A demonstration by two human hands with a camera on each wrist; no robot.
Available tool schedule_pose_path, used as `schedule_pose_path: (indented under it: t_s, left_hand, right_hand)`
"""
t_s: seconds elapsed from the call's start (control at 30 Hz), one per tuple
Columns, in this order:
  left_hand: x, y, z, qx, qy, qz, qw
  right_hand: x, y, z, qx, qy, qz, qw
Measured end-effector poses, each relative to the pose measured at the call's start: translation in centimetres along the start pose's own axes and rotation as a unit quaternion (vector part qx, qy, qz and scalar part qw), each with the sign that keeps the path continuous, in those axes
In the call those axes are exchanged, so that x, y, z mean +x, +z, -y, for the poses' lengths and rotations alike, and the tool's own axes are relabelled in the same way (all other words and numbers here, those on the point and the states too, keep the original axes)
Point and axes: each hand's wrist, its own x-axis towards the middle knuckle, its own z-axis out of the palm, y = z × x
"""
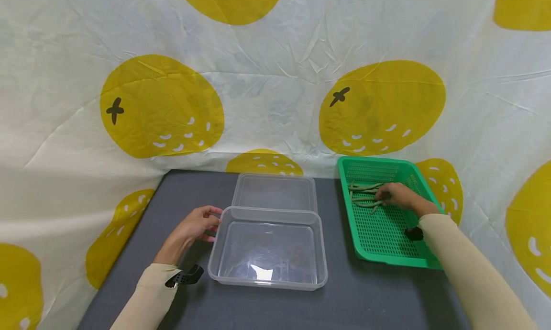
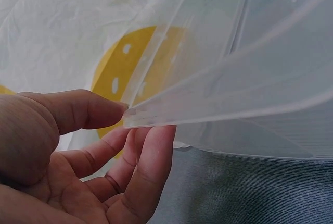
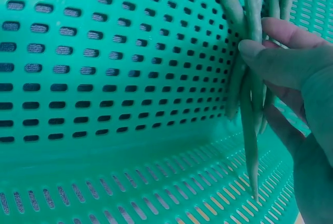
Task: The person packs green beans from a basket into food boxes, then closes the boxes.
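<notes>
A clear plastic container (image 1: 267,253) stands on the dark table, its inside bare. At its upper left corner is my left hand (image 1: 199,225); the left wrist view shows thumb and fingers pinching the container's rim (image 2: 229,114). To the right lies a green plastic basket (image 1: 359,239) with several green beans (image 1: 363,189) near its left side. My right hand (image 1: 398,196) reaches into the basket. Seen from the right wrist, thumb and fingers pinch some of the long green beans (image 3: 251,94); the fingers partly hide others behind them.
Behind the container a clear flat lid (image 1: 275,191) lies on the table (image 1: 189,191). A white cloth with yellow fruit shapes (image 1: 267,105) hangs behind the table and along its sides. The basket stands close to that cloth at the right.
</notes>
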Motion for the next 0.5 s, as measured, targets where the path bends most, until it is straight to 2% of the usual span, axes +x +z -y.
schedule_pose_path:
  t_s: [0.27, 0.5]
  left_hand:
    - [-0.1, 0.1, -0.1, -0.001, 0.001, 0.008, 1.0000]
    - [-0.2, 0.0, -0.2, -0.002, 0.003, 0.006, 1.0000]
  right_hand:
    - [0.1, 0.4, -0.3, -0.039, -0.003, -0.009, 0.999]
    - [0.1, -0.6, 0.0, -0.088, -0.062, -0.029, 0.994]
